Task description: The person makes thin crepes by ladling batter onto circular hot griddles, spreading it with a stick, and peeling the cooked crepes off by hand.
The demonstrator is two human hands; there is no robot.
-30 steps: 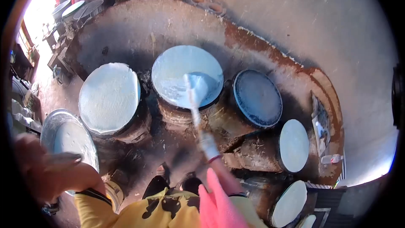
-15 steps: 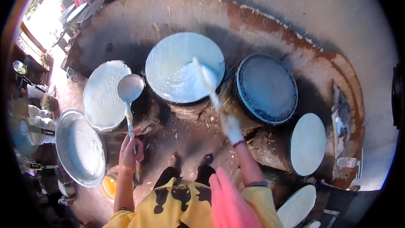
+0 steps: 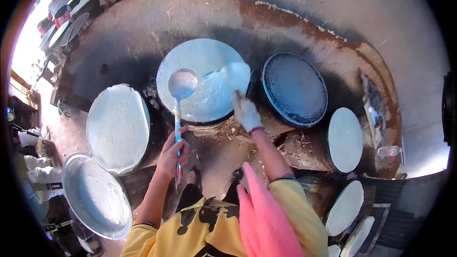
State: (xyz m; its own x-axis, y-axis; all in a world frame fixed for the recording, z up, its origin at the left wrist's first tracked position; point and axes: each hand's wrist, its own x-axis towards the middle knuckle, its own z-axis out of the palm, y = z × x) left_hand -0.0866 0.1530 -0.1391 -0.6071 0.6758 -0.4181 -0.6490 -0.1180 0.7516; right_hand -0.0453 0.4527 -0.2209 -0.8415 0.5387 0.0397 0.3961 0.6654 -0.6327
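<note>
My left hand (image 3: 173, 156) is closed around the handle of a metal ladle (image 3: 183, 84). The ladle's round bowl is coated with white batter and sits above the left part of the middle round griddle, over a spread layer of white batter (image 3: 195, 54). My right hand (image 3: 248, 115), in a pale glove, is at the right front edge of this griddle. Its fingers are closed on a pale stick, smeared by motion, that reaches over the batter. A brighter, smoother patch of batter shows near the stick.
A dark round griddle (image 3: 295, 89) stands to the right, and a white-covered round pan (image 3: 118, 128) to the left. A metal basin (image 3: 97, 195) of white batter is nearer me. More white-topped rounds (image 3: 346, 140) line the right. A curved ledge (image 3: 304, 26) runs behind.
My left hand has carried the ladle right, from beside the left pan to above the middle griddle. My gloved right hand has moved forward, nearer the griddle. My view has shifted slightly.
</note>
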